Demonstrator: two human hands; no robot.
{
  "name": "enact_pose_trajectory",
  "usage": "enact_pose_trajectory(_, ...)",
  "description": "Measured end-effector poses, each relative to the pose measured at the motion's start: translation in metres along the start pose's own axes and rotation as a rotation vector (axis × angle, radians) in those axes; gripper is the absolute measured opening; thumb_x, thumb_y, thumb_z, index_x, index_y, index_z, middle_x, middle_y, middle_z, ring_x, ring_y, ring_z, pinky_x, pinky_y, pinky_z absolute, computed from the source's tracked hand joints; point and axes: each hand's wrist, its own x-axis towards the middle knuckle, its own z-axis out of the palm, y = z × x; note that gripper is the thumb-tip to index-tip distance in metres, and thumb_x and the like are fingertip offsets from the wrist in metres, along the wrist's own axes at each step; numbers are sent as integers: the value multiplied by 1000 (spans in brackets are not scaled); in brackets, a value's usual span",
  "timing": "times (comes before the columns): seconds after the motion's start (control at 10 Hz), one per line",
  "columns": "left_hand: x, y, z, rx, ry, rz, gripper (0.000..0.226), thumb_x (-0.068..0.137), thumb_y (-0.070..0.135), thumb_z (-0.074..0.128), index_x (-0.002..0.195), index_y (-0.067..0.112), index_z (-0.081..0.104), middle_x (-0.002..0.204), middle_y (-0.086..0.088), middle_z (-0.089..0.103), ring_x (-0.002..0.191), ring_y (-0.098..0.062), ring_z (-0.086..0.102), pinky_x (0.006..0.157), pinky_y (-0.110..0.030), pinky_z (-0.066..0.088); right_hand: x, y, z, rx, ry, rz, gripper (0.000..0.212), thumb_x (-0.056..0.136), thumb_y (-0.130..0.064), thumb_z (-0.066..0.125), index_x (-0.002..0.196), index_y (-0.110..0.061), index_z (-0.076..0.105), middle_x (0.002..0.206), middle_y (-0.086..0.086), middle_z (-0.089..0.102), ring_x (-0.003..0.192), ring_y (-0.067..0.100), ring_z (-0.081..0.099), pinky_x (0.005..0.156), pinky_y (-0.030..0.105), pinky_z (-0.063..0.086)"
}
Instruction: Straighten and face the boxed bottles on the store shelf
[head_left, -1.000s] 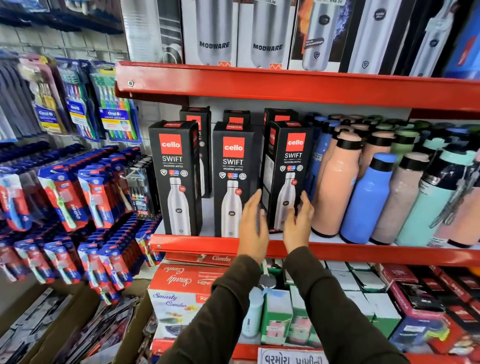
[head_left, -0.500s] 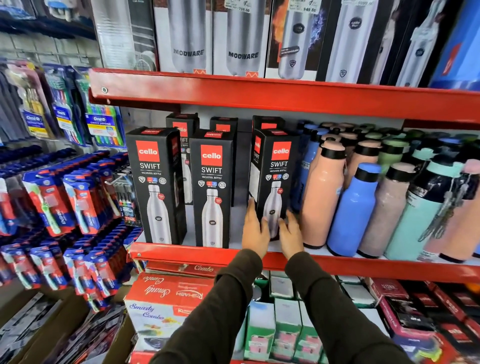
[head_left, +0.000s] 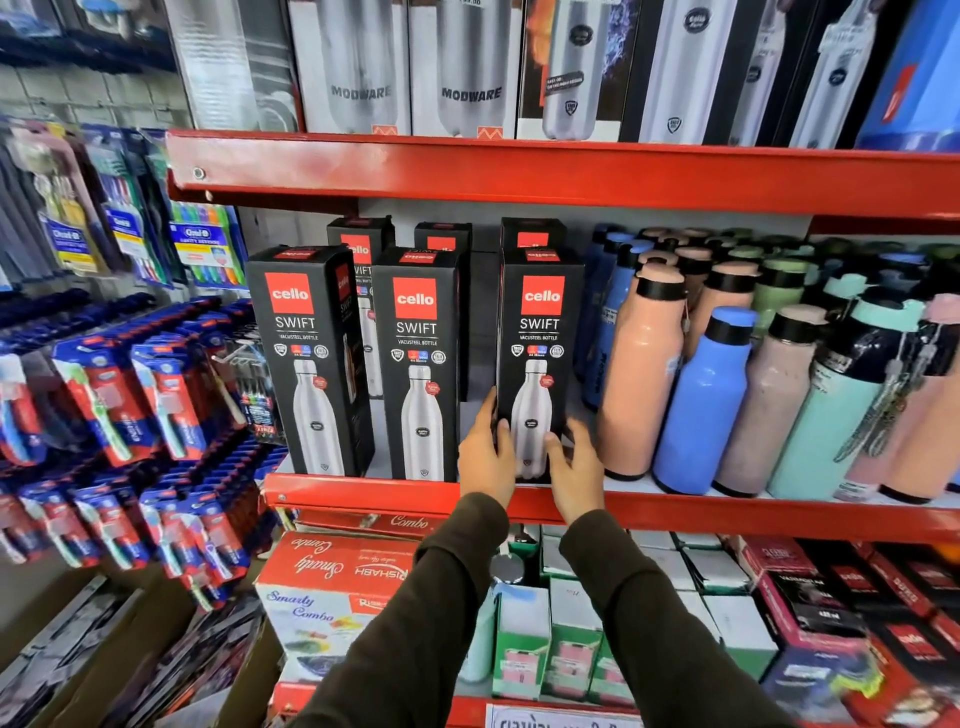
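Three black "cello SWIFT" bottle boxes stand in a front row on the red shelf (head_left: 363, 491): a left box (head_left: 306, 358), a middle box (head_left: 418, 364) and a right box (head_left: 537, 332). More of the same boxes (head_left: 358, 244) stand behind them. My left hand (head_left: 485, 452) grips the lower left edge of the right box, and my right hand (head_left: 574, 467) presses against its lower right side. The right box faces forward and stands upright. The left box is turned slightly, showing its right side.
Loose bottles, pink (head_left: 641, 374), blue (head_left: 704, 405) and mint (head_left: 831, 400), crowd the shelf close to the right box. Above, a red shelf (head_left: 519, 171) carries tall bottle boxes. Toothbrush packs (head_left: 130, 395) hang at the left. Small boxes (head_left: 332, 592) fill the shelf below.
Both hands closed in on the base of the right box, and the box turned from angled to facing front. The camera shifted closer.
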Motion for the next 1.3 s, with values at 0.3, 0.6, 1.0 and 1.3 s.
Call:
enact_pose_trajectory(0.3, -19, 4, -11, 1, -8, -2, 48, 101, 18, 42, 148, 28, 35, 141, -4, 58, 129, -16, 54, 108, -23, 39, -21, 4, 0, -29, 28, -45, 42, 97, -30, 51, 138, -20, 44, 141, 7, 52, 129, 23, 50, 109, 42, 43)
enact_pose_trajectory(0.6, -27, 12, -16, 38, -28, -1, 48, 102, 17, 42, 148, 24, 35, 139, -6, 58, 128, -19, 55, 108, -26, 39, -29, 0, -4, -106, 37, -88, 41, 98, -28, 49, 136, -12, 47, 137, 11, 57, 127, 26, 53, 107, 42, 44)
enact_pose_trajectory(1.0, -24, 18, -25, 50, -149, -31, 52, 100, 9, 41, 151, 18, 29, 147, -8, 50, 138, -21, 45, 108, -21, 31, -31, -5, -5, -168, -40, -74, 41, 99, -23, 45, 139, -13, 45, 136, 11, 58, 127, 26, 53, 108, 45, 43)
enact_pose_trajectory(1.3, -43, 34, -33, -8, -20, 139, 59, 100, 16, 44, 153, 17, 18, 161, -1, 23, 149, -12, 20, 118, -14, 14, -38, -89, -83, 208, 200, -249, 39, 99, -12, 48, 137, -12, 47, 137, 3, 54, 128, 13, 48, 111, 28, 37)
